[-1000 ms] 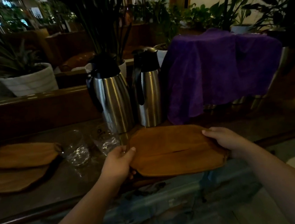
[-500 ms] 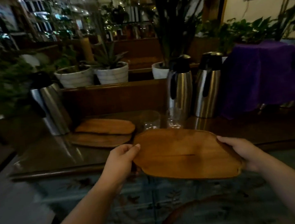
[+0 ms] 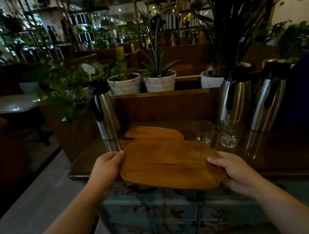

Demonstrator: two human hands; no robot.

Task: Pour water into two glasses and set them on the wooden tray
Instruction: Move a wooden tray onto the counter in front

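Two hands hold the wooden tray [image 3: 169, 163] at the near table edge.
The left hand [image 3: 106, 168] and right hand [image 3: 233, 171] clamp its ends; it looks stiff and light. Two breakable glasses [image 3: 203, 133] wait just behind.

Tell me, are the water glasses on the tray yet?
Not yet. Both hands, left hand and right hand, hold the wooden tray, which has nothing on it. The two glasses stand on the counter beside it. Pouring and placing are left.
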